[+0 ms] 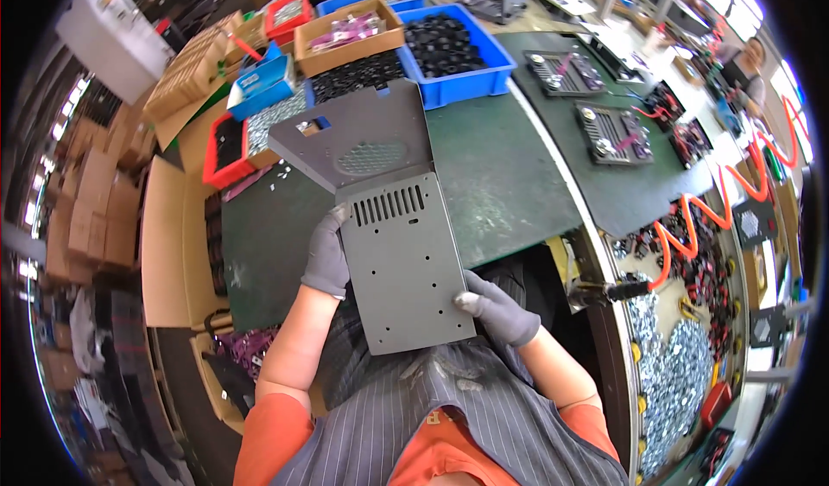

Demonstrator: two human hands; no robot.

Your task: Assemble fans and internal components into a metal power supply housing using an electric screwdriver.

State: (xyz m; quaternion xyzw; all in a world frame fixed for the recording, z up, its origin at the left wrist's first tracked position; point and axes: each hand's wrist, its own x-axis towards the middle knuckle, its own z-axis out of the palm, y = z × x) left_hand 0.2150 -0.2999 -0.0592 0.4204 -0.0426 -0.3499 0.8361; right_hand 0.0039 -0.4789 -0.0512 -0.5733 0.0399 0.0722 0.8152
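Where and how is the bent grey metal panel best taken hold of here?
Probably at the long side edges of the bent grey metal panel, from left and right at once, where the left hand and right hand hold it. These edges lie opposite each other and look thin enough to pinch; its far section angles away, so gripping there would likely balance less well.

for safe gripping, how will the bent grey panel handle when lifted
Probably stiff: the bent grey panel shows no sag between left hand and right hand. Likely light for its size, looking thin. Perhaps lopsided, given its angled flap.
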